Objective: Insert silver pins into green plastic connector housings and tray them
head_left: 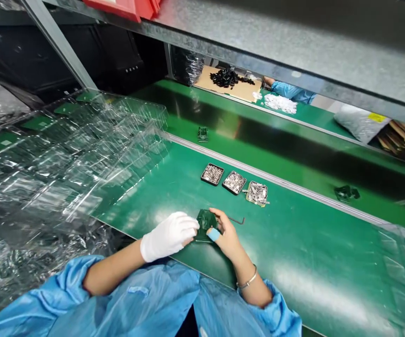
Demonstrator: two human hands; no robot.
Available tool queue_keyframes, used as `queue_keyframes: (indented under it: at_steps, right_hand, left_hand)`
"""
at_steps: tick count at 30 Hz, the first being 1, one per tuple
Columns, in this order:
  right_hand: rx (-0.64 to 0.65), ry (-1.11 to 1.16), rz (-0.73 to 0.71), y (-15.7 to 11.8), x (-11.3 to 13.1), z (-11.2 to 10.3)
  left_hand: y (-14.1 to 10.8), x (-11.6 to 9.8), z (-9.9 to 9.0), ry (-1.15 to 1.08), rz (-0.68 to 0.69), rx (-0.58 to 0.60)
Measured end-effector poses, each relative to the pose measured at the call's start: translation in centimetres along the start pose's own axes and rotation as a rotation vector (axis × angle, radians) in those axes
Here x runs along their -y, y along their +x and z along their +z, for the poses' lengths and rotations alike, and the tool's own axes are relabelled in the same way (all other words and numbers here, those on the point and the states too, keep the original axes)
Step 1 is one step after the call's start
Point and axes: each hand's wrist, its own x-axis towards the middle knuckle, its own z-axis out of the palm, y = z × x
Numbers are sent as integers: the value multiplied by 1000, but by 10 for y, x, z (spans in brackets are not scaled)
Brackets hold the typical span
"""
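Observation:
My left hand (172, 235), in a white glove, is closed at the left edge of a dark green, glossy block-like part (205, 219); its exact kind I cannot make out. On the part's right side, my bare right hand (226, 235) grips it between thumb and fingers, with blue tape around the thumb. A thin L-shaped hex key (238, 221) lies just beyond the right hand. Farther back sit two dark square trays of small metal pieces, the left tray (202, 179) and the middle tray (224, 186), beside a third tray (257, 204) with larger metal pieces.
Clear plastic blister trays (118, 159) are piled at the left. Behind a metal rail, a green belt (276, 159) carries a small part (202, 134) and a dark part (346, 193). A metal shelf (258, 42) hangs overhead. A co-worker's blue sleeve (291, 90) shows across.

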Motion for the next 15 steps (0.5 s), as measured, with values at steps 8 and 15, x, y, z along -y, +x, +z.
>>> queue_keyframes:
  at_steps: [8,15]
  right_hand:
    - [-48,-453,-217,6,2,-9]
    - [-293,-342,-147,12,-5,-26]
  left_hand:
    - [78,99,-8,164,-631,82]
    - [139,141,26,223,-670,249]
